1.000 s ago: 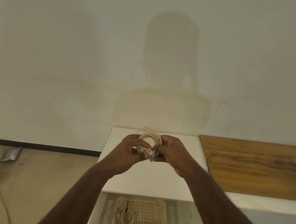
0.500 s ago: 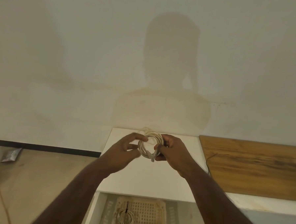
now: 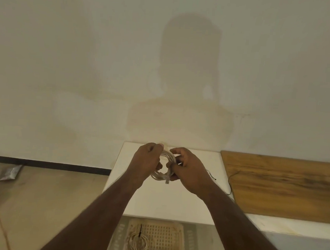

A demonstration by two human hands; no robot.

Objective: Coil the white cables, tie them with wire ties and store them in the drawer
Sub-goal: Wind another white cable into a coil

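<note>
Gripping upright cable coil w/ both hands, left, right; plug end down.

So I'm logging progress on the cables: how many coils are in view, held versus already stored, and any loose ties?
Coil held in both hands, left hand and right hand: 1, the held coil
Coil in the drawer, tied: 1, the stored coil
Loose black tie on the white top: 1, the wire tie
Total: 3
</note>
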